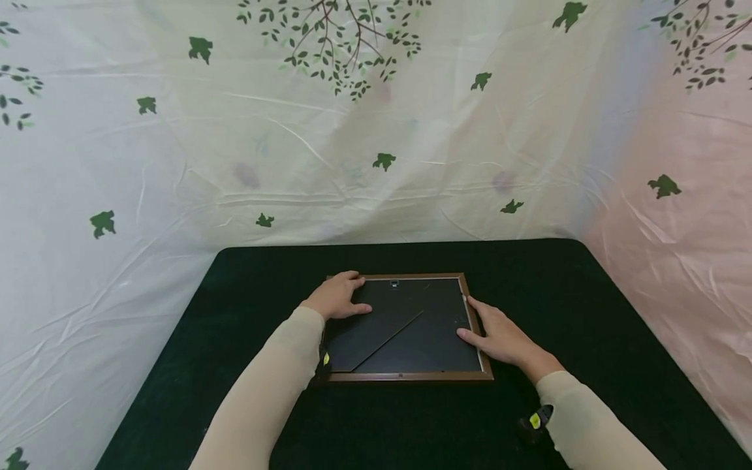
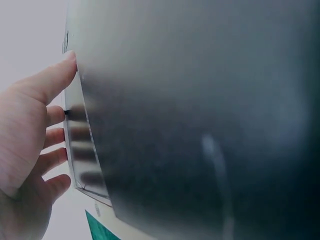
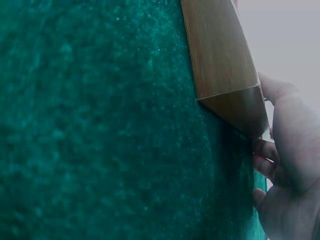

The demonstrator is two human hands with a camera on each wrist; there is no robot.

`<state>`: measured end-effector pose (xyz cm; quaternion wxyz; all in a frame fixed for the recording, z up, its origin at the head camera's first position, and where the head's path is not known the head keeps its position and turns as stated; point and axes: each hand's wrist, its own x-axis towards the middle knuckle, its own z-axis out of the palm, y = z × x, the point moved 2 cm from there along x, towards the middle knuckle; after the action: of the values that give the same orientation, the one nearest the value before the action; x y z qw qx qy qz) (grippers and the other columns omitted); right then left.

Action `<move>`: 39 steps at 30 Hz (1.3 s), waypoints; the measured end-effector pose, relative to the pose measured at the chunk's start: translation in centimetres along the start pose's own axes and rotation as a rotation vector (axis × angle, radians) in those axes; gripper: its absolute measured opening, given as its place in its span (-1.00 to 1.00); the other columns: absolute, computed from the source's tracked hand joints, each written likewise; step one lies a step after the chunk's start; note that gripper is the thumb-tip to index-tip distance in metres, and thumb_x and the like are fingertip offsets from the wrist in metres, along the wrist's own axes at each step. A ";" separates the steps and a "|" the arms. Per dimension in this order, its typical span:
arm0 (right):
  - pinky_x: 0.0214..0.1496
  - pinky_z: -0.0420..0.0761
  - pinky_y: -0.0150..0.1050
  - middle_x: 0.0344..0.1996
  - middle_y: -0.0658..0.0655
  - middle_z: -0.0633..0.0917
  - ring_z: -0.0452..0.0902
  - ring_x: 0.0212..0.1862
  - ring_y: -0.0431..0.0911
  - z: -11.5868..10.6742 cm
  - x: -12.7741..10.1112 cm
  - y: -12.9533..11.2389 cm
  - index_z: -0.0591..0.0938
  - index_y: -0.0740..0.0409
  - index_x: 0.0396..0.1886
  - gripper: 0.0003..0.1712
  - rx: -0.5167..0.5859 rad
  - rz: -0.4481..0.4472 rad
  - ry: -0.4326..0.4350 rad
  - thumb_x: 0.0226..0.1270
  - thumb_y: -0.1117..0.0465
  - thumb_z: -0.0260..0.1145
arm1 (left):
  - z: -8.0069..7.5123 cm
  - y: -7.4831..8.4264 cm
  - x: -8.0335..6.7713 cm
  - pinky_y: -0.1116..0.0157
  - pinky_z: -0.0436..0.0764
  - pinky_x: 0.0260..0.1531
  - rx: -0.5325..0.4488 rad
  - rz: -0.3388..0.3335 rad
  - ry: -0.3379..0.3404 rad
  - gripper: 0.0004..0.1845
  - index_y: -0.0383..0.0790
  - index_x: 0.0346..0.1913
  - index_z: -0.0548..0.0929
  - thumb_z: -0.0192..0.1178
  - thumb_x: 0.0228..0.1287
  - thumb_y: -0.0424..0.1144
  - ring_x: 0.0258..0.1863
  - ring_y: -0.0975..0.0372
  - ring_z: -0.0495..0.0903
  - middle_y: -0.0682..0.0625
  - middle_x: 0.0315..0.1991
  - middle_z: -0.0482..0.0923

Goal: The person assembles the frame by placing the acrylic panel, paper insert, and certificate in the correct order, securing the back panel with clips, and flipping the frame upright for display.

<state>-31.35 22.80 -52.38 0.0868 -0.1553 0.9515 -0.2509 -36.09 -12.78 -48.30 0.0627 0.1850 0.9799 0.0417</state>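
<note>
A picture frame with a brown wooden rim lies face down, its black backing board upward. A small metal hanger sits at its far edge. A slanting line crosses the board from the lower left. My left hand rests over the far left corner, fingers fairly straight toward the far rim, thumb on the board. My right hand holds the right side, thumb on the board and fingers at the outer rim. In the right wrist view the fingers curl beside the wooden corner.
Dark green cloth covers the table. Behind it and at both sides hangs a pale curtain with green leaf prints. Each wrist carries a dark device with a yellow mark.
</note>
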 end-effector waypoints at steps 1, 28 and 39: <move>0.34 0.10 0.30 0.46 0.33 0.11 0.02 0.43 0.28 0.0 0.0 0.0 -0.02 0.17 0.53 0.12 0.003 -0.001 -0.001 0.25 -0.42 0.11 | 0.0 0.0 0.0 0.07 0.21 0.34 -0.001 -0.001 0.000 -0.12 -0.11 0.44 0.27 0.16 0.18 0.32 0.43 0.07 0.13 -0.09 0.47 0.12; 0.32 0.09 0.33 0.47 0.33 0.07 -0.02 0.43 0.30 0.0 0.1 0.4 -0.05 0.10 0.54 0.21 0.070 0.051 -0.042 0.13 -0.48 0.17 | 1.2 -0.6 -0.1 0.05 0.21 0.34 -0.030 0.017 0.013 -0.07 -0.08 0.46 0.23 0.15 0.15 0.37 0.43 0.05 0.12 -0.09 0.48 0.09; 0.33 0.08 0.32 0.48 0.32 0.06 -0.03 0.44 0.28 0.0 0.0 0.4 -0.06 0.09 0.55 0.19 0.076 0.045 -0.027 0.16 -0.47 0.16 | -1.5 -0.3 -3.8 0.00 0.19 0.34 -0.129 -0.011 0.076 -0.11 -0.14 0.47 0.20 0.19 0.22 0.26 0.43 0.01 0.13 -0.13 0.47 0.10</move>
<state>-31.49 23.17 -52.57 0.1113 -0.1338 0.9432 -0.2829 -32.90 -14.51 -46.42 0.0374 0.1735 0.9778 0.1115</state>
